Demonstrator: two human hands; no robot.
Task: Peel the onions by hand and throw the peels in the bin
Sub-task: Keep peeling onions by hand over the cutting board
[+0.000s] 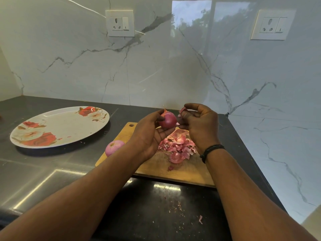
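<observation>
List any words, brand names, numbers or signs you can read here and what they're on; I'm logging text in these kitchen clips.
No readable text in this head view.
Floral plate: rose pattern only, no lettering.
Left wall socket and right wall socket: no legible marking; the small marks on their switches are too blurred to read.
Cutting board and wristband: no print visible.

**Bare Forearms, One Black Wristband**

Two arms are showing from the bottom edge of the head view, both bare to the frame edge with no sleeve covering them. The left hand (149,134) is wearing nothing: no ring, no watch, no band. The right hand (199,126) is wearing a thin black wristband (211,151), which is looking like doubled cord circling the wrist.
</observation>
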